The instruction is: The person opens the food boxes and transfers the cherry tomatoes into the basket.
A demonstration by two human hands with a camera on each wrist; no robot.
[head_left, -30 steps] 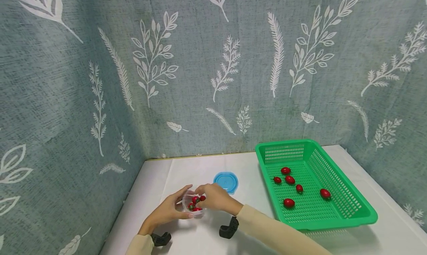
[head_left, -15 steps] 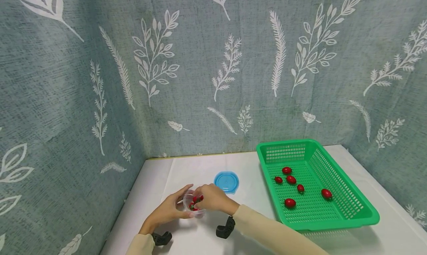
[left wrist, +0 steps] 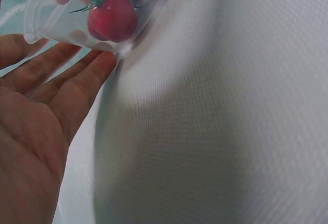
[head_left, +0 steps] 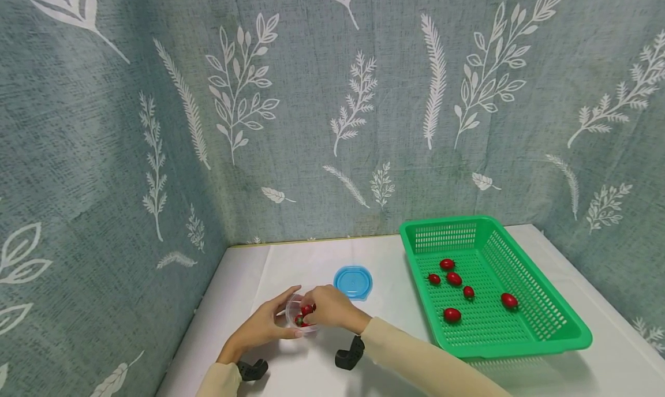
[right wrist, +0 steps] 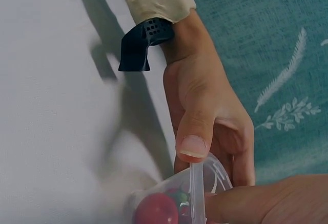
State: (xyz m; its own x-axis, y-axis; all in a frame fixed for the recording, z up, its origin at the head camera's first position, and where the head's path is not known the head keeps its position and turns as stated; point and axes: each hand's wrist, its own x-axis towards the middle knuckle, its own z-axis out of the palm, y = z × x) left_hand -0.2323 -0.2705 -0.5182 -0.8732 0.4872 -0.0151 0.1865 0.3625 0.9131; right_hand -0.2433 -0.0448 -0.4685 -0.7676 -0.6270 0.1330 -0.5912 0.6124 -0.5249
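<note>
A small clear plastic tub (head_left: 291, 313) stands on the white table with red cherry tomatoes (left wrist: 114, 19) inside, green stalks still on. My left hand (head_left: 264, 325) grips the tub from the left. In the right wrist view its thumb presses the rim (right wrist: 197, 196), and the left wrist view has its fingers along the wall. My right hand (head_left: 335, 309) reaches into the tub from the right, thumb and forefinger pinching a cherry tomato (head_left: 307, 309). The back of that hand hides part of the tub's inside.
A blue lid (head_left: 353, 282) lies flat on the table behind the right hand. At the right stands a green perforated basket (head_left: 519, 349), several cherry tomatoes (head_left: 452, 315) spread over its floor. Patterned grey-green cloth (head_left: 312, 126) walls in the back and sides.
My right hand has shifted slightly left and deeper over the tub, covering more of the tomatoes. The left hand keeps its hold. The whole head view has shifted a little.
</note>
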